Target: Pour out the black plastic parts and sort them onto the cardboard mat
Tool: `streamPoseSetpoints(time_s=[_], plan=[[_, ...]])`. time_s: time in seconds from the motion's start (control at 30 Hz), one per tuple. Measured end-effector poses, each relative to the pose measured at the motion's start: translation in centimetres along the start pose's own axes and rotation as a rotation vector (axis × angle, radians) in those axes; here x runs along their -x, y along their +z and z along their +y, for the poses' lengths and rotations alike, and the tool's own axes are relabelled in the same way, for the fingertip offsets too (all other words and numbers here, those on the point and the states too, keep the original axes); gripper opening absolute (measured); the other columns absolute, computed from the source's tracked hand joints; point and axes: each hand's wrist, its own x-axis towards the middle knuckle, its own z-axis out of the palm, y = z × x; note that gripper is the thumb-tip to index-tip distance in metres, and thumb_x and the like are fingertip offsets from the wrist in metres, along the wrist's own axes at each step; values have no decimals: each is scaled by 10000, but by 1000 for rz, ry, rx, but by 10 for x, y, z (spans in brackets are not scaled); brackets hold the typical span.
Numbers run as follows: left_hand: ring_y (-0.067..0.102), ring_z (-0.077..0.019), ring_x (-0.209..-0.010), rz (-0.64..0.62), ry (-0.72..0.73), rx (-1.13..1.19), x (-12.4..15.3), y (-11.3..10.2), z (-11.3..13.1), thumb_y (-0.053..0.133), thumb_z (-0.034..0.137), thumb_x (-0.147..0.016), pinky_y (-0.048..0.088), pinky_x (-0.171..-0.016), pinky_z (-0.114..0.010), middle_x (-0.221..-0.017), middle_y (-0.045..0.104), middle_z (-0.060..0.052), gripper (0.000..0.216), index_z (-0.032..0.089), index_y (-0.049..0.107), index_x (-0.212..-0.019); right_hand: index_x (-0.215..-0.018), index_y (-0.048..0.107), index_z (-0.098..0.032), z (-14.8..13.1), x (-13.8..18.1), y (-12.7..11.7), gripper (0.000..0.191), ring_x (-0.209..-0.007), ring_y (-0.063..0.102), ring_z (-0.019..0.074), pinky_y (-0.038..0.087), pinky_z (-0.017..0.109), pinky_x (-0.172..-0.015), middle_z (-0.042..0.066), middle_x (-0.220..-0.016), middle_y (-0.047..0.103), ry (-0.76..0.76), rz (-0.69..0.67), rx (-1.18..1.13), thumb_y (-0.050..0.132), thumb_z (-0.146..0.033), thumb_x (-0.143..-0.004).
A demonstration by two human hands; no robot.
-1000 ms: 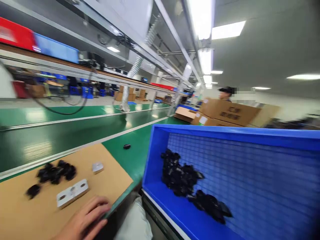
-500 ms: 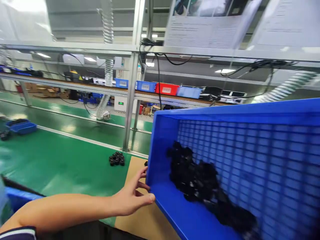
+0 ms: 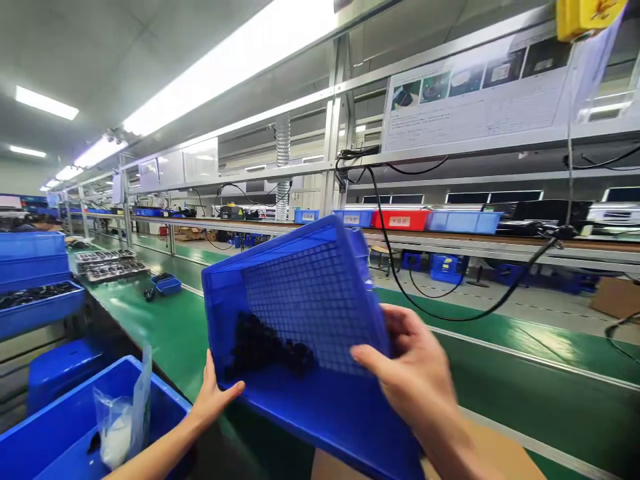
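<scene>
A blue plastic bin (image 3: 320, 413) is tilted in front of me, its open side facing me. My left hand (image 3: 214, 395) grips its left lower edge, thumb inside and fingers behind the wall. At the right end my right hand (image 3: 413, 360) holds the rim, thumb on the inner side and fingers around the outside. Small black parts (image 3: 270, 343) lie heaped in the bin's left corner; their kind cannot be made out. Beneath the bin, part of a brown cardboard sheet (image 3: 500, 447) shows on the green bench.
At lower left stands a larger blue crate (image 3: 45, 427) with a clear plastic bag (image 3: 117, 427) in it. Stacked blue bins (image 3: 35, 267) are at far left. A small blue tray (image 3: 167, 285) sits on the green bench (image 3: 150, 320). A black cable (image 3: 400, 280) hangs behind the bin.
The view has turned left and up. The bin now sits lower and further left in view, the black parts heaped at its left end. My right hand has come into view on its rim.
</scene>
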Motion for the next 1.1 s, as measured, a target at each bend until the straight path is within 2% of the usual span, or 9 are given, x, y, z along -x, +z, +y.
streamPoseSetpoints(time_s=[0.07,0.13,0.2,0.27,0.43,0.57,0.73,0.93,1.1], plan=[[15,-305,-1648,71,34,0,-14,2,-25,731,714,-710,88,-1362,-457,-1746,-45,-182,1452,78,-175,-1649,-1128,572,-134,3,-9,39,532,-833,670,173,579,222,-704,85,-1012,682,-2,-64,-79,722,-306,-647],[61,-299,-1645,144,115,10,-28,7,-44,741,661,-740,123,-1358,-447,-1749,9,-170,1392,122,-157,-1657,-1115,560,-130,10,-15,63,505,-866,663,174,574,224,-726,83,-1015,676,-20,-110,-115,683,-292,-653],[116,-286,-1640,238,221,-11,-42,14,-55,745,603,-778,153,-1357,-440,-1747,72,-152,1306,164,-104,-1668,-1120,553,-127,18,-19,74,489,-905,656,179,573,235,-764,86,-1028,670,-60,-134,-112,661,-285,-670],[161,-300,-1629,319,291,-40,-56,22,-59,753,575,-779,173,-1358,-453,-1727,132,-176,1265,134,-32,-1668,-1131,548,-125,26,-20,78,480,-933,650,182,572,249,-809,88,-1042,664,-106,-151,-96,655,-281,-690],[241,-354,-1589,420,300,-48,-76,47,-51,759,593,-766,234,-1344,-519,-1663,241,-223,1233,72,67,-1644,-1156,547,-135,38,-14,71,471,-966,641,172,562,245,-871,71,-1066,647,-179,-165,-36,685,-282,-729],[282,-367,-1555,479,321,-58,-73,63,-44,763,611,-766,266,-1331,-533,-1622,281,-218,1207,77,117,-1634,-1152,547,-149,44,-1,57,447,-950,644,149,561,210,-852,48,-1054,646,-181,-133,-6,683,-269,-744],[283,-361,-1537,484,337,-94,-65,68,-37,765,611,-766,266,-1327,-531,-1596,306,-212,1181,72,160,-1625,-1160,552,-158,49,15,40,420,-964,656,132,569,172,-853,38,-1057,649,-234,-85,30,681,-242,-769],[194,-412,-1570,457,275,-127,-56,79,-24,775,612,-763,246,-1323,-576,-1624,206,-210,1208,124,119,-1652,-1242,512,-189,57,40,20,398,-979,668,106,564,136,-881,38,-1091,625,-430,-78,137,652,-227,-872],[97,-507,-1575,480,185,-129,-49,101,-11,801,560,-761,197,-1301,-657,-1636,81,-281,1248,101,74,-1665,-1303,508,-192,61,64,7,455,-1167,637,174,551,227,-1028,91,-1229,594,-584,-52,355,626,-262,-869]])
